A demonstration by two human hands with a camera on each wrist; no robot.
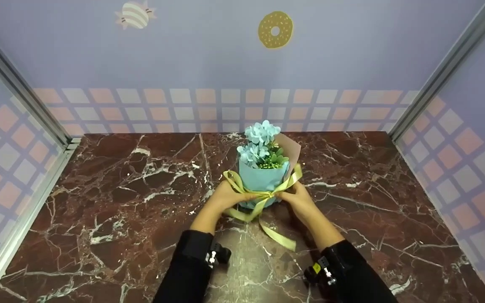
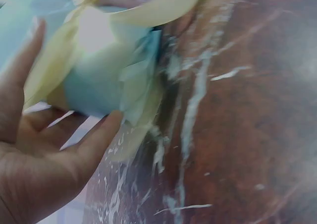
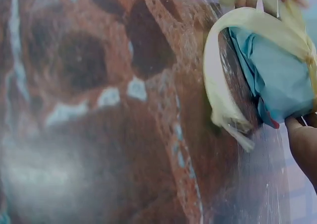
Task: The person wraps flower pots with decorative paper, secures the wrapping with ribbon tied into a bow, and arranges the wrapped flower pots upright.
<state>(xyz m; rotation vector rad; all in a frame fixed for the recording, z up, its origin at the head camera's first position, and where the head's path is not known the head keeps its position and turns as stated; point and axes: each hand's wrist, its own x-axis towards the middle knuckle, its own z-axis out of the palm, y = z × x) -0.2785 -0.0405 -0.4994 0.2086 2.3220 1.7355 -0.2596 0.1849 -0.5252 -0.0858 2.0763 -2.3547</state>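
A small flower bouquet (image 1: pixel 262 180) stands on the marble-patterned table, wrapped in light blue paper. Pale blue blooms (image 1: pixel 261 133) and green leaves (image 1: pixel 282 152) show at its top, with a pinkish paper flap (image 1: pixel 289 150) behind. A yellow ribbon (image 1: pixel 280 240) is tied in a bow round its lower part, tails hanging to the table. My left hand (image 1: pixel 225 196) holds the wrapped bouquet from the left, thumb in front near the knot. From the right, my right hand (image 1: pixel 299 199) grips it, thumb also near the knot. Fingers behind the paper are partly hidden.
The dark red marble-patterned table (image 1: pixel 141 219) reaches back to a lilac wall (image 1: pixel 209 50) with printed checks and sweets. Side walls (image 1: pixel 474 168) with metal-framed corners stand left and right.
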